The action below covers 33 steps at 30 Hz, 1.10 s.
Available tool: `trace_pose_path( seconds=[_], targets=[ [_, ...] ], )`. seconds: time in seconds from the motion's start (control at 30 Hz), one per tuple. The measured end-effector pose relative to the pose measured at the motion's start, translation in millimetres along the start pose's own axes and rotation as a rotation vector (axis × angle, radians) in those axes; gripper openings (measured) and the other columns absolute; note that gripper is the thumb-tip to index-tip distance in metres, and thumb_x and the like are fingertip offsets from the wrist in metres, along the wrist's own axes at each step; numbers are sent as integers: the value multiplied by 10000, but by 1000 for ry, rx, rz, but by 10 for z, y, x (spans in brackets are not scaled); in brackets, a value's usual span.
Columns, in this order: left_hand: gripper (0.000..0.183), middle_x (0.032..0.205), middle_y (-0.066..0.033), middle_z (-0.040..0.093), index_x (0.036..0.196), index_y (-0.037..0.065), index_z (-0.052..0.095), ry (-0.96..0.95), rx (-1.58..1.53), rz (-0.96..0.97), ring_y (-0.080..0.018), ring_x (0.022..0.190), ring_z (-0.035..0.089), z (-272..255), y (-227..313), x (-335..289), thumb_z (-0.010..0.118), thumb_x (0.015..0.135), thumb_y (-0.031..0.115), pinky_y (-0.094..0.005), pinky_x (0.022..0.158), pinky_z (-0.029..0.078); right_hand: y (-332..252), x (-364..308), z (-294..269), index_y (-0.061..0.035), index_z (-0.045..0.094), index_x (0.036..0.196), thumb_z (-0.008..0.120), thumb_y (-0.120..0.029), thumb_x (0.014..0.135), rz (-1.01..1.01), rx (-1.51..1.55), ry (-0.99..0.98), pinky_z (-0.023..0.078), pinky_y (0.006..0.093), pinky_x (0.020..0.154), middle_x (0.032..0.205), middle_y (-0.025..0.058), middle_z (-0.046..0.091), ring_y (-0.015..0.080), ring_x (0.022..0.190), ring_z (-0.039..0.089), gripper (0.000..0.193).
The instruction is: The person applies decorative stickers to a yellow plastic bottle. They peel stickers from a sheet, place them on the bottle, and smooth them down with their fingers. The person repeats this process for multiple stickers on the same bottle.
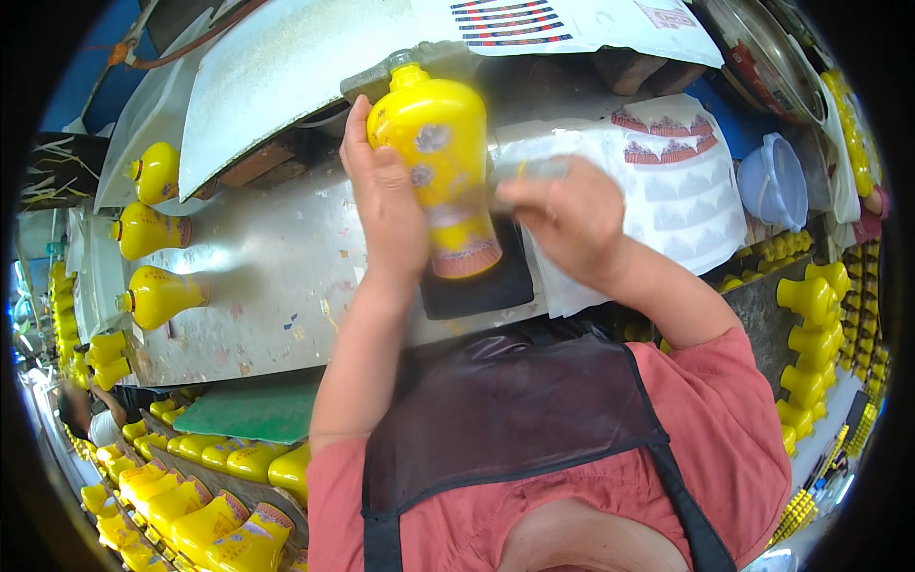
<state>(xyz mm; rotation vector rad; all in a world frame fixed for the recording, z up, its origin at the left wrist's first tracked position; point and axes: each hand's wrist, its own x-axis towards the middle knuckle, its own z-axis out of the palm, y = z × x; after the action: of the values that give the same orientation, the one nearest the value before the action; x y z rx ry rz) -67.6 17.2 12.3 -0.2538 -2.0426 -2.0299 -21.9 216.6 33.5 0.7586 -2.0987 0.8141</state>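
Note:
A glossy yellow vase (440, 124) with purple-grey flower decals and a patterned pink band round its foot stands in front of me, slightly tilted in view. My left hand (389, 195) grips its left side, thumb on the front and fingers round behind. Beside the vase's right side, my right hand (572, 214) is closed on a small flat greyish piece (534, 172). Motion smears that hand, so the piece's kind and whether it touches the vase are unclear. A black pad (477, 296) lies under the vase's foot.
Decal sheets (686, 191) lie on the metal table (267, 276) to the right. Several yellow vases (167, 297) stand at its left edge. A pale blue bucket (772, 181) is at far right. More vases (191, 515) fill racks at lower left; a person (100, 419) is beyond.

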Motion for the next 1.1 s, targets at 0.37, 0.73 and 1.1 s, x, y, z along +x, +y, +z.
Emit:
trace_pose_path(
  seconds=[0.37, 0.73, 1.1],
  targets=[
    [641, 1524, -161, 421, 1646, 71, 98, -35, -142, -121, -250, 1362, 458, 49, 106, -102, 407, 1123, 276, -387, 1175, 343, -33, 138, 139, -77, 702, 1045, 828, -79, 784, 206, 139, 60, 546, 405, 685, 910, 106, 721, 324, 763, 681, 290],
    [1229, 1555, -300, 323, 1633, 7, -25, -113, 205, -180, -412, 1432, 403, 34, 148, -197, 819, 772, 248, -470, 1186, 357, 63, 739, 139, -105, 660, 1043, 745, -127, 856, 113, -6, -36, 531, 402, 645, 821, 68, 700, 295, 723, 681, 207],
    [1094, 1611, -356, 231, 1611, -50, 96, -140, 660, 73, -503, 1484, 291, -18, 190, -307, 778, 833, 305, -540, 1226, 236, 37, 1080, 170, -113, 710, 956, 758, -177, 849, 49, -164, -123, 513, 403, 600, 756, 76, 691, 285, 681, 676, 133]
  ],
)
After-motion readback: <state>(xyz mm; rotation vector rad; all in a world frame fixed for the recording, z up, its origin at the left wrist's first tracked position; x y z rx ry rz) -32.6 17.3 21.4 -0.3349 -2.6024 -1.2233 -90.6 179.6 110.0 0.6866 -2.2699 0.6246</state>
